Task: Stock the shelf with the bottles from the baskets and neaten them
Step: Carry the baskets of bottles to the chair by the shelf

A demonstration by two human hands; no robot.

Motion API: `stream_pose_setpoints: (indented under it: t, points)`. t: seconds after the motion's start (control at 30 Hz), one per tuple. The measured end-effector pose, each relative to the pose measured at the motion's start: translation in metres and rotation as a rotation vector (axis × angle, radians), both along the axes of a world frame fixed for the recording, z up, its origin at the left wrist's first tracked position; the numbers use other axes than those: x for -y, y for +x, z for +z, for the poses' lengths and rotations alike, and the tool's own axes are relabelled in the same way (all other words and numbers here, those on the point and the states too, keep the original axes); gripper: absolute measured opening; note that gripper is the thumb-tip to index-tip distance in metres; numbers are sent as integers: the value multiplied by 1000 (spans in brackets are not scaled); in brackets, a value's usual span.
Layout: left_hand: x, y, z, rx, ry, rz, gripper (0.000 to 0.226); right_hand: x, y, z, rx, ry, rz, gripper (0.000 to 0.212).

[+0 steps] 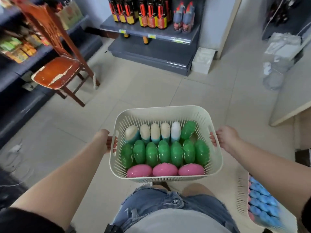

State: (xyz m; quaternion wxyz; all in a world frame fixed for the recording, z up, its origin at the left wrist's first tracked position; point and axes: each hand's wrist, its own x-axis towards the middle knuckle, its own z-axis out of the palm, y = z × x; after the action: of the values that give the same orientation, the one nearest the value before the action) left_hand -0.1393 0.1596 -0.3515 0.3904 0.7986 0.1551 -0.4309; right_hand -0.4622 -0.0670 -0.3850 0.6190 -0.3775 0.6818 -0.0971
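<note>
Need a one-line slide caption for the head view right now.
Both hands, left hand and right hand, carry a basket of green, pink and white-capped bottles toward the shelf.

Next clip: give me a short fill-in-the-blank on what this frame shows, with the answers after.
1. Both hands, left hand and right hand, hold the basket by its ____.
2. The bottle caps in the row nearest the person are ____.
3. The chair stands to the basket's ____.
4. The middle row's caps are ____.

Answers: handles; pink; left; green
</note>
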Motion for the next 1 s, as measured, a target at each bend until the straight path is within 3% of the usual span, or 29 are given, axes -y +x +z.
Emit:
stream_pose_setpoints:
  t: [0.57, 1.0]
  points:
    - [-52, 139, 10, 16, -1, 655, 29, 106, 366, 9, -7, -48, 733, 34]
    - [-85, 249, -11, -41, -97, 1061, 37, 88, 615, 24, -54, -24, 1109, 33]
